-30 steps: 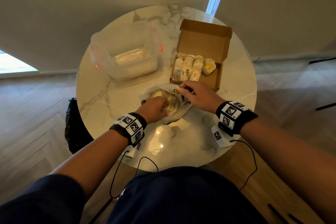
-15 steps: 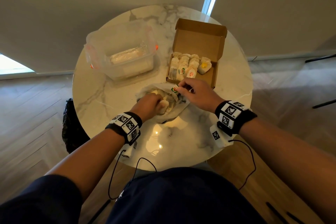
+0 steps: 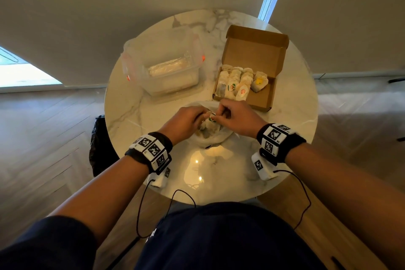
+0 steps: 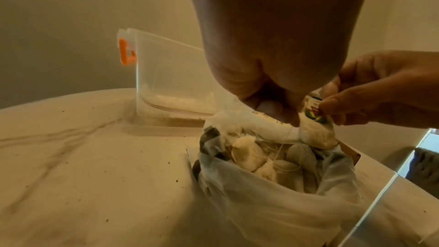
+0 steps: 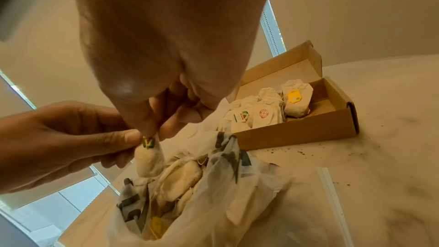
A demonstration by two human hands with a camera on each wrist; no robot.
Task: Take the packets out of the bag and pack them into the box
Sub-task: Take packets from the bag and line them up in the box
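A white tea packet with a green and red tag hangs just above the open white plastic bag. My left hand and right hand meet over it and both pinch its top at the tag. The right wrist view shows the packet dangling under my right hand. Several more packets lie in the bag, tangled in strings. The open brown cardboard box stands just beyond my right hand, with several packets in rows on its left side.
A clear plastic container with orange clasps stands at the back left of the round marble table. Dark crumbs are scattered on the tabletop. A clear zip strip lies right of the bag. A black object sits on the floor at the left.
My left hand has come out of the bag and joined the right hand at the tagged packet. The packet now hangs higher over the bag's mouth.
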